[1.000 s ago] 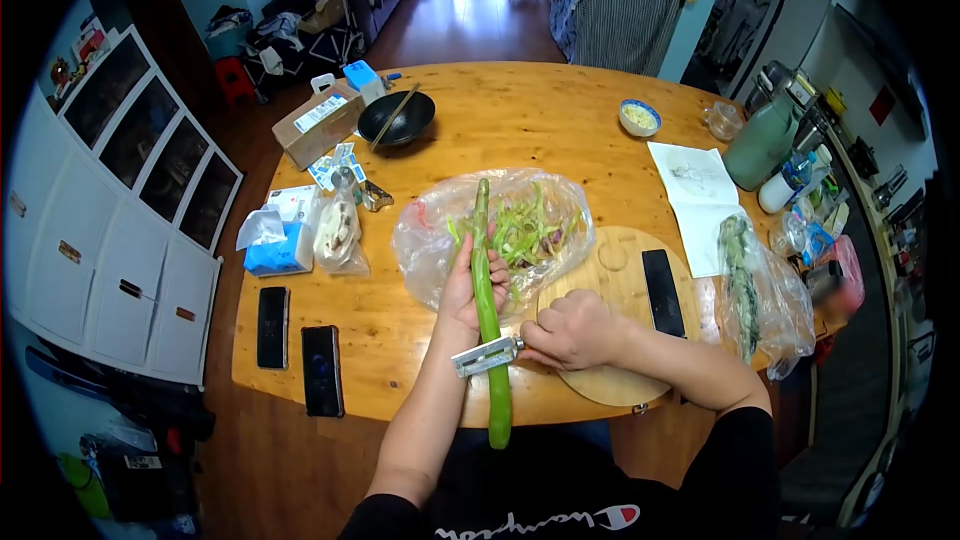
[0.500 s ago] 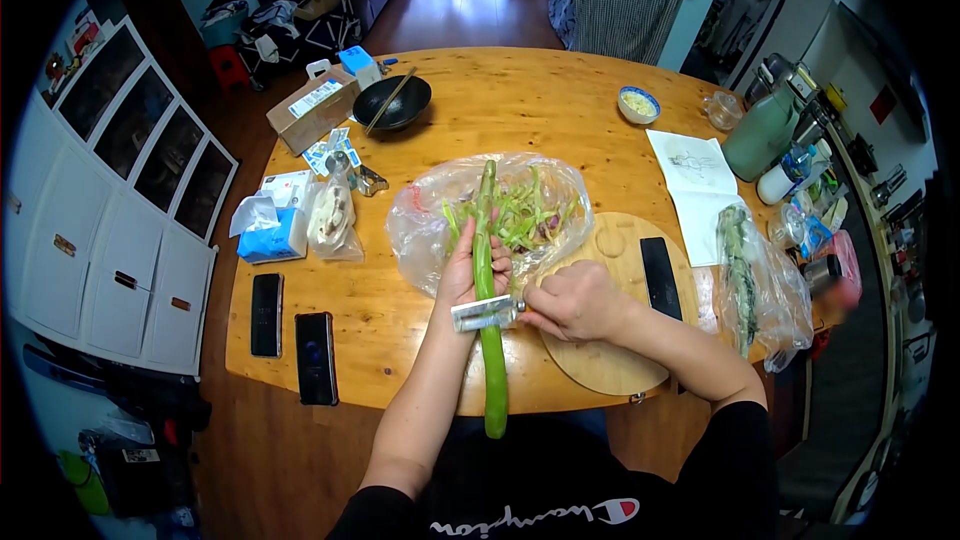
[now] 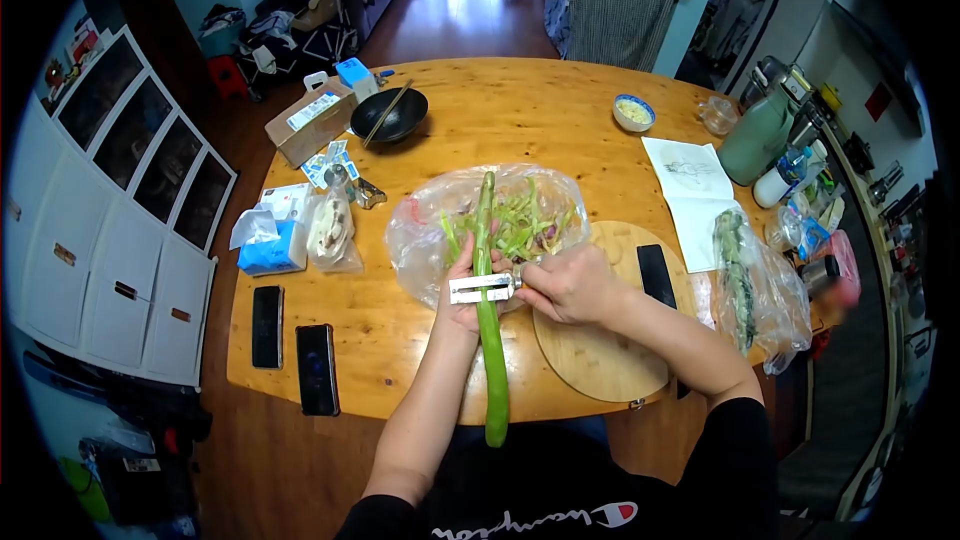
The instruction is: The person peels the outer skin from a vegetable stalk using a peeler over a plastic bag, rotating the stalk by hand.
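Note:
My left hand [image 3: 462, 308] is closed around the middle of a long green celtuce stem [image 3: 493, 370], supporting it from beneath. The stem points away from me, its near end hanging past the table edge by my shirt. In my right hand [image 3: 572, 285], closed on the handle, is a metal peeler [image 3: 483, 288]. Its wide head lies across the stem, right over my left hand. Beyond the hands, green and purplish peelings [image 3: 520, 210] lie on a spread clear plastic bag [image 3: 412, 230], and the stem's far end reaches over them.
A round wooden board [image 3: 590, 360] with a dark flat blade [image 3: 655, 275] lies right of my hands. Two phones [image 3: 318, 370], tissues [image 3: 272, 245] and a black bowl [image 3: 400, 118] with chopsticks stand left. Rightward are an open booklet [image 3: 690, 175], a bagged vegetable [image 3: 740, 280] and a green flask [image 3: 755, 145].
My right hand has slid the peeler a short way along the stem, away from me. The left hand keeps its hold. The whole view has shifted slightly.

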Tool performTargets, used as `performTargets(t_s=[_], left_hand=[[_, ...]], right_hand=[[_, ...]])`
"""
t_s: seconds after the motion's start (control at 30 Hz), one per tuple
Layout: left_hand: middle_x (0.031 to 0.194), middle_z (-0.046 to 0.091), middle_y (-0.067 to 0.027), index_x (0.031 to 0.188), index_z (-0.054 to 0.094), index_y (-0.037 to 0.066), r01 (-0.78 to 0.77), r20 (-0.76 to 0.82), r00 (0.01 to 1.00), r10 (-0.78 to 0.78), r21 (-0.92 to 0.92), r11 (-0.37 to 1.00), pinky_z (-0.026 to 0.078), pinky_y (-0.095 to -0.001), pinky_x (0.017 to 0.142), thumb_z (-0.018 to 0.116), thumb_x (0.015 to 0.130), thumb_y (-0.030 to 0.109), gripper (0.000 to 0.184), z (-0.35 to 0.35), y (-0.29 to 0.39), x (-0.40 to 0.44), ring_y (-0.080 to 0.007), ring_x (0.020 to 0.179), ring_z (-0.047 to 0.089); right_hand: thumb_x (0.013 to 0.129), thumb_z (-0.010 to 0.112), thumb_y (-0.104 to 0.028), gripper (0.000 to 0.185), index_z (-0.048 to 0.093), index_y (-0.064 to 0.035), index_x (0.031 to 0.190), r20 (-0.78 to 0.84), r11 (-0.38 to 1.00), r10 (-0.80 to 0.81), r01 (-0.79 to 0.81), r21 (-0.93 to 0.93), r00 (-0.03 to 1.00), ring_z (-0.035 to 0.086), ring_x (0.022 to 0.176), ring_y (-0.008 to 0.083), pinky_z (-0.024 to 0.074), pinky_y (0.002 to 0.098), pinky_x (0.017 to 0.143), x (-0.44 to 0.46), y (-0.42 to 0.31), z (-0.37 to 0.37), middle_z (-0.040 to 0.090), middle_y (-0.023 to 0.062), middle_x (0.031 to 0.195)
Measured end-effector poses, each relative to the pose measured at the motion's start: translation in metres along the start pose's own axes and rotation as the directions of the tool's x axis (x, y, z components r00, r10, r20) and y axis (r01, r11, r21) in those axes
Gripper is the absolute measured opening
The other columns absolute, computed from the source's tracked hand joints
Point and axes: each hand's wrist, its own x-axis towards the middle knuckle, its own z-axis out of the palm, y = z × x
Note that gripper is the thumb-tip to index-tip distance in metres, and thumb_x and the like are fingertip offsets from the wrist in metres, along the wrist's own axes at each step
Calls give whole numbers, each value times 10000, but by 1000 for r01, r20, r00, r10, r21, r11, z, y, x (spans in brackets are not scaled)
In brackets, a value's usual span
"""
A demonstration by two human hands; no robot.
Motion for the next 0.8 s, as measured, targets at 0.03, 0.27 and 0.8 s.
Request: performTargets(t_s=[0.03,0.27,0.8], left_hand=[[787,625,-73,1374,555,102,26,53,998,-24,-45,999,561,-354,629,523,1056,370,417,-3,1,0,-218,713,596],[793,636,-78,1371,565,96,-7,-83,996,4,-29,1000,567,-322,662,552,1046,332,402,4,1,-3,-176,682,633],[787,523,-25,1044,611,61,27,28,999,-27,-5,1000,390,-263,597,506,1061,273,238,-12,5,-2,-134,663,423]], right_hand=[[886,695,-338,275,562,-131,761,-8,1000,-14,14,7,1000,584,477,241,453,381,435,1,-1,-2,541,34,551],[898,679,-326,281,552,-127,745,-81,1000,1,0,16,997,588,477,263,449,394,433,6,12,6,547,48,544],[914,668,-367,313,554,-131,743,-100,984,160,-166,-56,982,604,479,277,435,403,413,17,30,14,586,64,543]])
